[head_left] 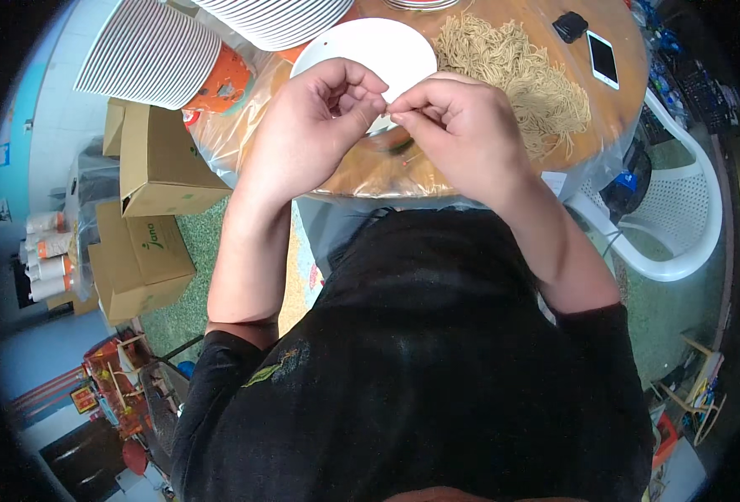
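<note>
Over the near part of the round table [424,178], my left hand [324,113] and my right hand [462,117] meet with their fingertips close together. Thumb and forefinger are pinched on each hand. Whatever lies between the fingertips is too small to make out. Just beyond and beneath them is a white round disc [378,50], like a lid, with a small dark hole near its left rim; my hands cover part of it. To its right a tangled pile of tan cords [512,79] is heaped on the tabletop, beside my right hand.
Nested stacks of white paper tubs [148,54] with orange sides lean at the far left. A phone [602,60] and a small black object [570,27] lie at the far right. Cardboard boxes [173,155] stand left of the table, a white plastic chair [679,201] right.
</note>
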Demonstrator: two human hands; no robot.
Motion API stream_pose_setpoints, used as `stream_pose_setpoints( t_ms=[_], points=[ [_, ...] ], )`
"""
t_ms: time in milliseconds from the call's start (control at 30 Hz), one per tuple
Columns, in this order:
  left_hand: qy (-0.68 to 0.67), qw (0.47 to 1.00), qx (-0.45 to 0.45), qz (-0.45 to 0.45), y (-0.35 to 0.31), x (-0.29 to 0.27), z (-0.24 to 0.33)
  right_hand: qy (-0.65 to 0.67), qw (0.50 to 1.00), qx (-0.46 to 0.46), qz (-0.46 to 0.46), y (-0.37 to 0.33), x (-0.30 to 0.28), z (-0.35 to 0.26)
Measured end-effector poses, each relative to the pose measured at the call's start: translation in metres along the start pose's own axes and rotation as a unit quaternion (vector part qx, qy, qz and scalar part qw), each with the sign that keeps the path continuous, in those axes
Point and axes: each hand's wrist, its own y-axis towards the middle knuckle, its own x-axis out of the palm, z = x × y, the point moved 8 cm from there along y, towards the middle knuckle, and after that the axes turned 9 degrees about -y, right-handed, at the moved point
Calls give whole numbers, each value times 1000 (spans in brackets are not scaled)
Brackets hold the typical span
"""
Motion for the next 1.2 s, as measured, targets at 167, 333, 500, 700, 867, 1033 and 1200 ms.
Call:
stream_pose_setpoints(
  t_ms=[167, 333, 500, 700, 867, 1033, 1200],
  points=[
    [33, 999, 9, 3, -1, 2, 3, -126, 991, -11, 50, -1, -6, -13],
    [-13, 999, 30, -5, -3, 7, -2, -31, 991, -23, 129, -11, -2, 0],
    [-57, 998, -20, -5, -1, 11, 0, 48, 981, -53, 179, -19, 0, 8],
    [42, 999, 17, 11, 1, 12, -10, 29, 981, -63, 180, -23, -4, 6],
    [85, 995, 18, 48, 1, 8, -6, -42, 989, -84, 116, -34, -16, -11],
    [207, 977, -2, 40, -2, 13, 6, 171, 985, 20, 12, -58, -18, -9],
    [227, 969, 69, 69, -1, 15, 15, 276, 953, 121, -30, -63, -12, 10]
  ],
)
